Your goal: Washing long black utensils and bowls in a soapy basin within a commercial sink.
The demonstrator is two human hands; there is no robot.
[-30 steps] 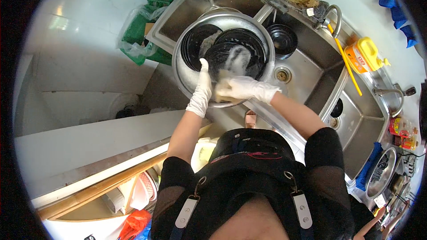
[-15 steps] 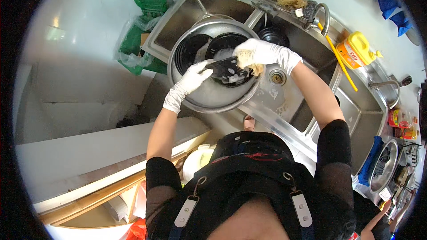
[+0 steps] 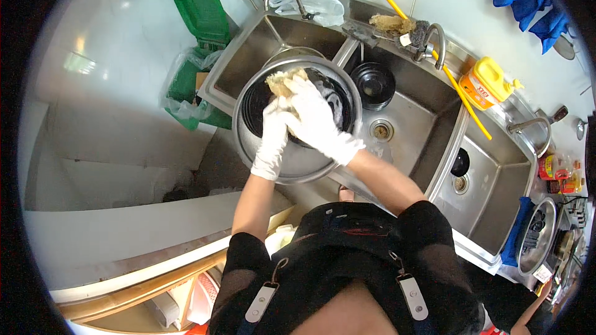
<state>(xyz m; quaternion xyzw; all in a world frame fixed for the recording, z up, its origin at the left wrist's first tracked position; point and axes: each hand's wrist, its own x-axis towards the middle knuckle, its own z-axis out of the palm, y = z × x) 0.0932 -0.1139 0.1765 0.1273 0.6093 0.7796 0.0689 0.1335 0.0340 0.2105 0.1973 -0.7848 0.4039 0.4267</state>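
A large round metal basin [image 3: 248,150] with suds holds black bowls [image 3: 253,107], some with stacked rims. Both my white-gloved hands are over it, touching each other. My right hand [image 3: 315,116] is closed on a tan scrubbing pad [image 3: 285,80] at the far side of the bowls. Beside it on the left, my left hand [image 3: 274,138] has its fingers curled in. Whatever it grips is hidden by the hands. White foam marks the black surface right of my right hand.
Under the basin runs a steel sink [image 3: 406,142] with several compartments. Black bowls [image 3: 374,84] are stacked in the middle one, another black bowl [image 3: 460,162] lies in the right one. A yellow hose [image 3: 456,80] crosses the back edge beside a yellow jug [image 3: 487,82]. A green bin [image 3: 198,6] stands left.
My right hand has moved left with the scrubbing pad across the basin. My left hand has shifted right and nearer to me, meeting it. The tilted black bowl is now mostly hidden.
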